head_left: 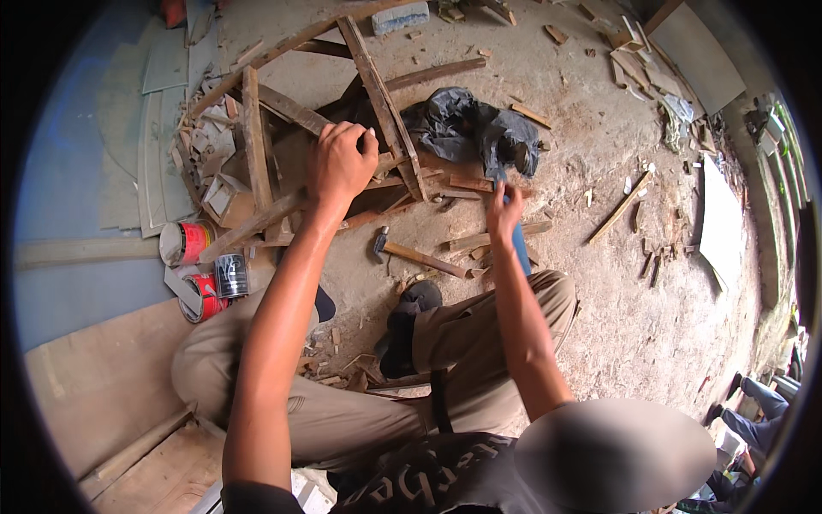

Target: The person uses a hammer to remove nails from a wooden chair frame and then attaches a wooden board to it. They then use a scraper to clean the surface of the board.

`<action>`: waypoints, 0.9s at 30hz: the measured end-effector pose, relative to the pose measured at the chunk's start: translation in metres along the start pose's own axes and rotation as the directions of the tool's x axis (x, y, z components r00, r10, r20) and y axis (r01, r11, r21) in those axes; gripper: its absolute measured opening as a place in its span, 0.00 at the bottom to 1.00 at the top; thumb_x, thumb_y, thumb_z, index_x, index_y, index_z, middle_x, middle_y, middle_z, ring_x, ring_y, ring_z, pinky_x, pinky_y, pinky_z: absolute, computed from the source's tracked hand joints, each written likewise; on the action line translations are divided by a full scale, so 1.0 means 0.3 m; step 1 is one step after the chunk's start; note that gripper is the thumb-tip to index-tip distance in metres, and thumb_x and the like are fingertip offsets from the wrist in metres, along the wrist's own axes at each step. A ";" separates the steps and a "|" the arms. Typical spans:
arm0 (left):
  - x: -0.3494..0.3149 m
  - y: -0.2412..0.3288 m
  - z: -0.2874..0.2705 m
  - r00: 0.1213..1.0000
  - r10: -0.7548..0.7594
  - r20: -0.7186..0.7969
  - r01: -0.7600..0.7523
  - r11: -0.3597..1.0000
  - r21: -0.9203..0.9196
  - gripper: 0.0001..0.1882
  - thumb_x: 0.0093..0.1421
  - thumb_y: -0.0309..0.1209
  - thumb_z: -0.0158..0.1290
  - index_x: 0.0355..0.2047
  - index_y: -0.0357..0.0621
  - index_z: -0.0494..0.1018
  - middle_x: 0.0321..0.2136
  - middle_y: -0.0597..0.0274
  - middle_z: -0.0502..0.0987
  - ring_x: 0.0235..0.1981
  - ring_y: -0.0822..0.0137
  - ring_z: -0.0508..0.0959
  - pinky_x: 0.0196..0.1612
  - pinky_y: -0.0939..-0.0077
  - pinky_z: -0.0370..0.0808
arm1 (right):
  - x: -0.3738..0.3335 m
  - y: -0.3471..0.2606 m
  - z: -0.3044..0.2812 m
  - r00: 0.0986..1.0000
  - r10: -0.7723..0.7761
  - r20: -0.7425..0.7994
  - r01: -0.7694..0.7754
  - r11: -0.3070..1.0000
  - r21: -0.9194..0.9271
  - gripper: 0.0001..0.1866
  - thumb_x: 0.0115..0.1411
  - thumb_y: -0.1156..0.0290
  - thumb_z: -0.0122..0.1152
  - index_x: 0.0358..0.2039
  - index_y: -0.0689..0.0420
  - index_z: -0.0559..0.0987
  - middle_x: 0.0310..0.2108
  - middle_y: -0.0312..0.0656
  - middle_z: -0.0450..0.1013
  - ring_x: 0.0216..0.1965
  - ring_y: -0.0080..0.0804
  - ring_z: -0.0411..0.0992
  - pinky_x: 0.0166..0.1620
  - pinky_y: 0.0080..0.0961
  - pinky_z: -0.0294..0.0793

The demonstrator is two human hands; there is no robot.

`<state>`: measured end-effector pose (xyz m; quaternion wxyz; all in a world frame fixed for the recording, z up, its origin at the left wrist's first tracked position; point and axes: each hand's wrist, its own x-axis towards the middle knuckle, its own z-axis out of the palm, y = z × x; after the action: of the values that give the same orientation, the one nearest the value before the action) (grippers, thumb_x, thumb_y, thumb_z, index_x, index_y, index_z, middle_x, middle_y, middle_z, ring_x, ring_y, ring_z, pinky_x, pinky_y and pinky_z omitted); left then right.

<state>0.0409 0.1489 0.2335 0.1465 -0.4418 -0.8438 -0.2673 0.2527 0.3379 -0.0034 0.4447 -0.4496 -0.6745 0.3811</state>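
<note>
My left hand (344,161) is closed round a bar of an old wooden frame (377,81), which rests tilted on the floor. Its fingertips are partly hidden behind the wood. To the right, my right hand (505,211) grips a long blue tool (521,248); one end points at a black plastic bag (454,120), and its kind cannot be made out. A hammer (424,258) with a wooden handle lies on the floor between my forearms. Wood offcuts (501,236) lie under and beside my right hand.
Red cans (205,295) and a dark can (231,276) stand at the left near a heap of scraps. A pale block (401,18) lies at the far side. Wood pieces (621,206) and a white sheet (715,223) are at right. A person's legs (762,411) show lower right.
</note>
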 end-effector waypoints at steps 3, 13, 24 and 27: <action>-0.008 -0.003 -0.009 1.000 0.006 -0.025 -0.006 1.000 0.018 0.11 0.59 0.31 0.50 0.26 0.36 0.74 0.27 0.52 0.75 0.33 0.49 0.73 0.40 0.58 0.69 | -0.228 -0.177 -0.115 0.937 0.283 0.204 -0.334 0.897 0.289 0.14 0.63 0.65 0.58 0.33 0.66 0.77 0.25 0.37 0.72 0.28 0.21 0.69 0.34 0.21 0.68; -0.349 0.131 -0.070 0.960 0.051 -0.275 -0.084 0.990 -0.109 0.11 0.55 0.25 0.51 0.40 0.44 0.70 0.42 0.56 0.71 0.46 0.53 0.70 0.50 0.59 0.65 | -0.472 -0.465 -0.080 0.715 0.134 0.686 -0.439 0.850 0.291 0.16 0.64 0.61 0.57 0.31 0.64 0.77 0.23 0.31 0.70 0.25 0.16 0.65 0.31 0.17 0.65; -0.953 -0.052 -0.060 0.967 -0.107 0.230 0.140 0.981 -0.135 0.08 0.52 0.25 0.57 0.34 0.43 0.77 0.32 0.62 0.78 0.38 0.60 0.76 0.40 0.64 0.69 | -0.616 -0.452 0.035 0.251 -0.146 0.957 0.152 0.982 0.110 0.13 0.55 0.63 0.61 0.30 0.62 0.80 0.22 0.51 0.75 0.26 0.41 0.74 0.32 0.36 0.71; -0.965 -0.062 -0.047 0.951 -0.179 0.253 0.220 0.964 -0.146 0.07 0.52 0.25 0.57 0.33 0.42 0.76 0.30 0.59 0.78 0.36 0.56 0.76 0.39 0.62 0.71 | -0.642 -0.446 0.058 0.230 -0.120 0.966 0.151 0.985 0.086 0.13 0.55 0.63 0.62 0.29 0.63 0.80 0.22 0.54 0.74 0.28 0.49 0.75 0.32 0.40 0.71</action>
<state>0.1900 -0.0612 0.0990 -0.0221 -0.3937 -0.8693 -0.2979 0.2390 0.1131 0.0638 -0.0386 -0.0656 -0.8458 0.5281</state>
